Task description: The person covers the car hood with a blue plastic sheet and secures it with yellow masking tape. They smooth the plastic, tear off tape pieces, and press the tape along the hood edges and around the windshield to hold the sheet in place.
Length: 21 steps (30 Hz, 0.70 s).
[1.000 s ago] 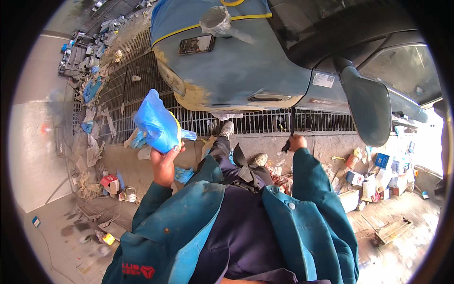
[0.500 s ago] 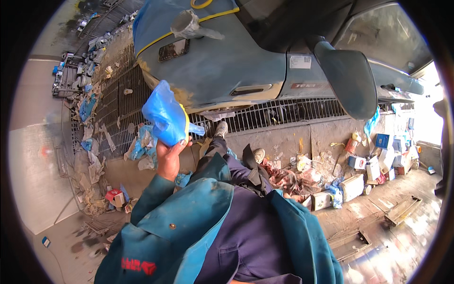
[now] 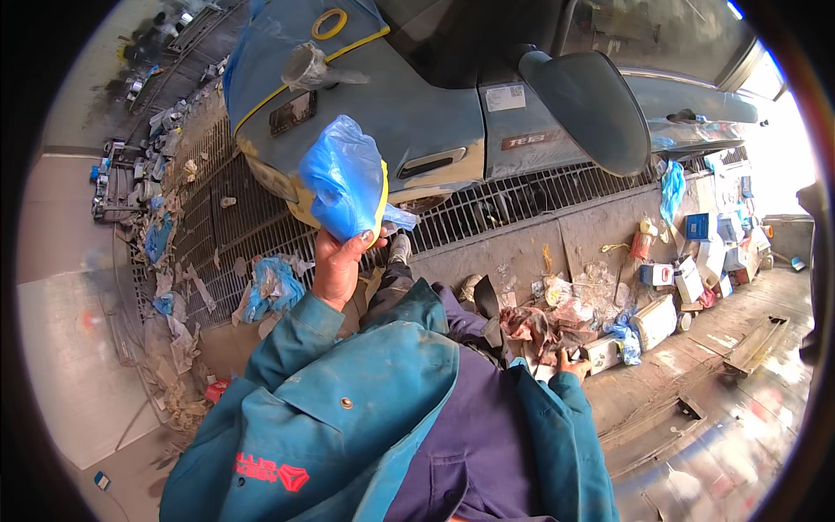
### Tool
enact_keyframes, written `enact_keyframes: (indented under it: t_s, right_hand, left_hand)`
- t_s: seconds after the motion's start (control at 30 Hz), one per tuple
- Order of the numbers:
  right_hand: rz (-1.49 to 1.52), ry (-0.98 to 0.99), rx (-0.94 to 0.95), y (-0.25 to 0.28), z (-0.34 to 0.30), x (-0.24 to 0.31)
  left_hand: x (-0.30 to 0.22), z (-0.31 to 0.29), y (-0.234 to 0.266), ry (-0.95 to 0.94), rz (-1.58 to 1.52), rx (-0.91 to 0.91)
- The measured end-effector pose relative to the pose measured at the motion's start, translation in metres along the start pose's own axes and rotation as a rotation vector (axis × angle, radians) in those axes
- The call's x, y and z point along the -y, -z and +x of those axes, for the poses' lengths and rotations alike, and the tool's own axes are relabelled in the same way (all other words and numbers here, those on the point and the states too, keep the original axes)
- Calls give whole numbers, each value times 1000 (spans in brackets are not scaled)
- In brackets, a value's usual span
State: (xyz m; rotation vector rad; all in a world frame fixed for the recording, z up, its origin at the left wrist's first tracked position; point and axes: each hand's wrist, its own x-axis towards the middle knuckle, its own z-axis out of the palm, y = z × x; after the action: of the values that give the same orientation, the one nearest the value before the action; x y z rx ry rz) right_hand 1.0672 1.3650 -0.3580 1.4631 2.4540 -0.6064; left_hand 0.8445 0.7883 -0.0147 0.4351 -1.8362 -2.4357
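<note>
My left hand (image 3: 342, 268) is closed around the lower end of a bunched blue plastic film (image 3: 342, 174) with a yellow strip along one edge. The bundle stands up from the fingers, in front of the grey-blue vehicle body (image 3: 391, 109). Low on the right, my right hand (image 3: 571, 365) is beside a white box (image 3: 602, 354) and crumpled reddish-brown paper (image 3: 532, 329). Its fingers look curled, but what they hold, if anything, is too small to make out.
On the vehicle lie a phone (image 3: 293, 113), a film-wrapped cup (image 3: 304, 68) and a yellow tape ring (image 3: 329, 23). The side mirror (image 3: 591, 109) juts out rightward. Floor grating (image 3: 470, 209) runs below the body. Boxes, a blue carton (image 3: 698, 226) and scrap film (image 3: 271, 287) litter the ground.
My left hand and the blue film have moved right and slightly down in the view. My right hand now shows clearly beside the white box. The vehicle has shifted left in the picture.
</note>
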Motion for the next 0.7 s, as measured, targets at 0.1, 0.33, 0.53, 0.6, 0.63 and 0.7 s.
enact_keyframes:
  t_s: [0.1,0.33,0.53,0.6,0.63,0.7]
  right_hand:
    - [33,39,50,-5,7,12]
    - [328,143,214,-35,22,14]
    - [743,-81,524,-46,13,7]
    - [820,-280,615,-49,10,10]
    - [812,-323,627,-50,10,12]
    - [802,-373,663,-53,9,18]
  left_hand:
    - [-1,-7,0,4,-3,-31]
    - [0,-23,11,-16,-19,-131]
    - [-1,-28,18,-34,-33,-132]
    - [-1,-28,18,-34,-42,-121]
    - [-2,-28,18,-33,-36,-130]
    - [-2,-27,18,-37,-37,-122]
